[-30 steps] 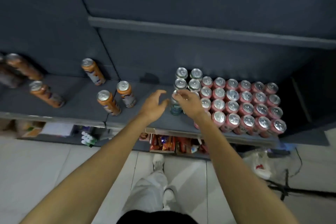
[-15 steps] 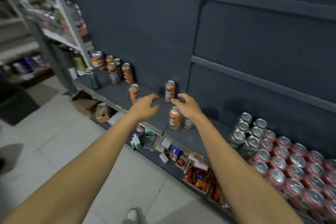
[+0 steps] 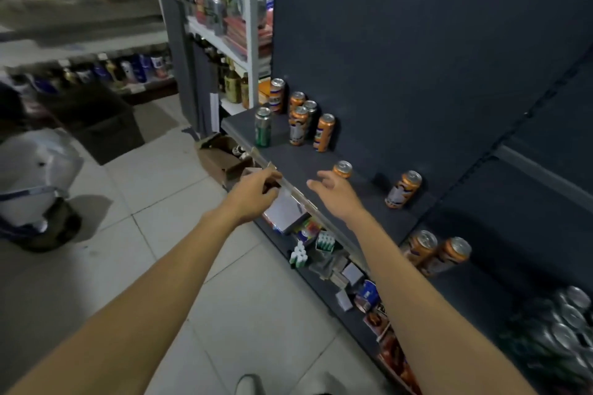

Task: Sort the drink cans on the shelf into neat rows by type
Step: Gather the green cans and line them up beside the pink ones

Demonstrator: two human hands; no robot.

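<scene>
A dark grey shelf (image 3: 308,160) runs from upper left to lower right. Scattered orange cans stand on it: a cluster of several (image 3: 300,125) at the far end beside a lone green can (image 3: 263,127), one orange can (image 3: 342,169) just beyond my right hand, another (image 3: 402,190) to its right, and two more (image 3: 436,252) nearer me. Silver-topped cans (image 3: 564,324) in rows show at the lower right corner. My right hand (image 3: 337,192) hovers over the shelf with relaxed fingers, holding nothing. Over the shelf's front edge my left hand (image 3: 255,194) hangs loosely curled and empty.
A lower shelf (image 3: 324,253) under the edge holds small boxes and packets. An open cardboard box (image 3: 221,157) sits on the tiled floor at the shelf's far end. White racks with bottles (image 3: 221,9) stand behind. A white bag (image 3: 35,170) lies on the floor at left.
My view has swung left along the shelf, away from the red and silver rows. My right hand has let go of the green can by the rows; both hands now reach towards the scattered orange cans.
</scene>
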